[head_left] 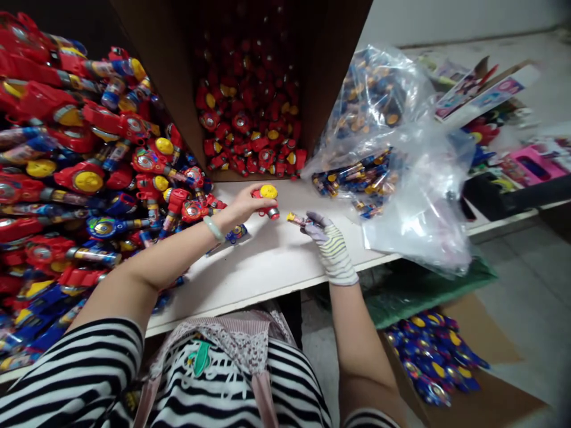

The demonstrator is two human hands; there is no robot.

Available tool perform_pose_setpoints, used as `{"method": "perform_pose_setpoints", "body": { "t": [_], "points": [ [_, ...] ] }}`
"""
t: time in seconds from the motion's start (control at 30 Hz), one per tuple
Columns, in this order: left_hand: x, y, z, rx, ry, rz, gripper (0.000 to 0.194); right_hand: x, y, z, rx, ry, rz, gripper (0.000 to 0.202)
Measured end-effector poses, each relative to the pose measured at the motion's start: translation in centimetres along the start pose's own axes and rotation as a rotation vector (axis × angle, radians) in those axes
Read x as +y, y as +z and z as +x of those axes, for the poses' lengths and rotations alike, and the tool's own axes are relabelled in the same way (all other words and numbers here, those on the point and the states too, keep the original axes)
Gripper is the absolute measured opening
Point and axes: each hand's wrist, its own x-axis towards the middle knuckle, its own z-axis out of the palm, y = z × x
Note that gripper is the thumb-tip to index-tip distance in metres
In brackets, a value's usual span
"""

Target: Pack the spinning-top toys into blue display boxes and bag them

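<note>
In my bare left hand is a red toy piece with a round yellow part, held over the white table. My right hand, in a striped glove, grips a small tube with a yellow end that points toward the red piece. A gap separates the tube from the red piece. Below my left hand, a blue toy piece lies on the table. A green bracelet is around my left wrist.
Red and blue toys are heaped at the left. A brown box behind my hands holds red pieces. Clear plastic bags with tubes lie to the right. Below the table's right side, a cardboard box contains blue toys.
</note>
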Motion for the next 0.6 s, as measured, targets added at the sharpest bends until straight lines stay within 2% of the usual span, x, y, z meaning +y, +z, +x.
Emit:
{"method": "perform_pose_setpoints", "body": {
  "t": [0.1, 0.17, 0.27, 0.37, 0.43, 0.5, 0.57, 0.6],
  "points": [
    [-0.3, 0.8, -2.2, 0.165, 0.083, -0.049, 0.051, 0.2, 3.0, -1.8, -0.036, 0.031, 0.138, 0.058],
    [-0.4, 1.1, -3.3, 0.215, 0.097, -0.019, 0.05, 0.0, 4.7, -2.3, -0.112, 0.036, 0.089, 0.056],
    [-0.3, 1.0, -4.5, 0.205, 0.123, 0.046, 0.052, -0.4, 6.2, -2.4, -0.179, -0.034, -0.227, 0.051],
    [-0.5, 0.5, -5.1, 0.155, 0.16, 0.116, 0.056, -0.8, 6.9, -2.3, -0.13, -0.127, -0.659, 0.047],
    [-0.7, 0.3, -5.4, 0.126, 0.181, 0.186, 0.057, -0.6, 7.2, -2.5, -0.109, -0.133, -0.819, 0.044],
    [-0.5, 0.1, -5.7, 0.108, 0.199, 0.226, 0.056, -0.3, 7.6, -2.9, -0.115, -0.106, -0.745, 0.042],
    [0.1, -0.2, -5.9, 0.065, 0.213, 0.228, 0.054, 0.3, 8.1, -3.3, -0.196, -0.008, -0.429, 0.049],
    [0.5, -0.3, -6.0, 0.026, 0.226, 0.229, 0.054, 0.5, 8.4, -3.6, -0.286, 0.073, -0.233, 0.055]
  ]
}}
